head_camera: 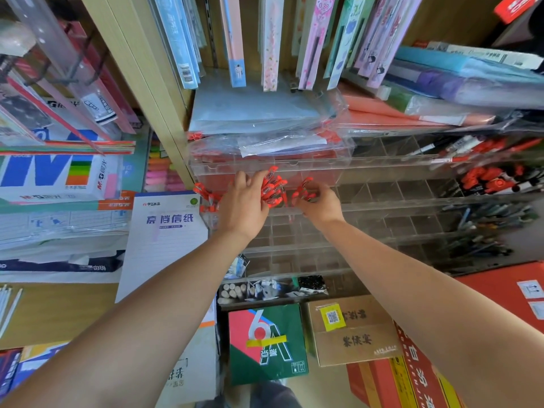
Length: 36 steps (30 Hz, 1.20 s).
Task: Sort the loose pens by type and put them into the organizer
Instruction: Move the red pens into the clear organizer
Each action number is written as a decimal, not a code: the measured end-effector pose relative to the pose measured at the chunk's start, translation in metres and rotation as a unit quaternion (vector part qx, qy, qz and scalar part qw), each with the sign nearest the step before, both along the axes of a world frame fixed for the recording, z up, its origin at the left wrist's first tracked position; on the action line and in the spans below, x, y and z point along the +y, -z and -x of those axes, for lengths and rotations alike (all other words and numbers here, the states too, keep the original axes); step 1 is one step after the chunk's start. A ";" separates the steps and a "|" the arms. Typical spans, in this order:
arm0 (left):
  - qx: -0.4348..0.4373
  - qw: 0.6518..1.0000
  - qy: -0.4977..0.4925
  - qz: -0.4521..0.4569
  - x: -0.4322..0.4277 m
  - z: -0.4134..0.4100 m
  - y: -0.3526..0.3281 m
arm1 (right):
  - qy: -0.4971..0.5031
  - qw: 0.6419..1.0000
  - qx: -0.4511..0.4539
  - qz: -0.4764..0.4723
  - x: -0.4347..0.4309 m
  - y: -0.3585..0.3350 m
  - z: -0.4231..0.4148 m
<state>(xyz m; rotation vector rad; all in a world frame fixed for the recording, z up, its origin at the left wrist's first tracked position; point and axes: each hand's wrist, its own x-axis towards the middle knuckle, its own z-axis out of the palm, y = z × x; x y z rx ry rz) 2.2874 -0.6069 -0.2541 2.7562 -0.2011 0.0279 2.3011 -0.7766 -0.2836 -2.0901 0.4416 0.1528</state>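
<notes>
— Pens (273,188): what are they like?
— Slim red plastic sticks with clips. A few others (206,197) stand in the leftmost cell of the organizer (382,198).
— And the left grip (244,203)?
— It is curled round the big fanned bunch, holding it at the organizer's upper row.
— The right grip (322,205)?
— It is just beside the left, pinching a smaller cluster (304,191) of the same red kind.
— The organizer itself?
— It is clear hard plastic, with tiers of square cells running off to the right.
</notes>
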 end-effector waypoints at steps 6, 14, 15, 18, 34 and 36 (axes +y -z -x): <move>0.014 0.999 -0.039 -0.008 0.014 0.001 -0.002 | 0.015 0.995 -0.057 0.081 -0.003 -0.009 0.000; 0.042 0.998 -0.039 -0.020 0.024 0.007 0.003 | -0.048 0.994 -0.058 0.081 0.018 -0.013 0.000; 0.041 0.998 -0.042 -0.019 0.023 0.007 0.003 | -0.034 0.993 -0.080 0.081 0.020 -0.013 -0.001; 0.027 0.998 -0.052 -0.030 0.023 0.006 0.004 | -0.013 0.990 -0.130 0.061 0.027 -0.016 -0.003; 0.013 0.999 -0.041 0.000 0.052 -0.007 0.007 | 0.026 0.980 -0.184 0.067 0.073 -0.019 -0.010; 0.016 0.999 -0.034 0.002 0.054 -0.009 0.008 | 0.019 0.978 -0.190 0.078 0.067 -0.015 -0.007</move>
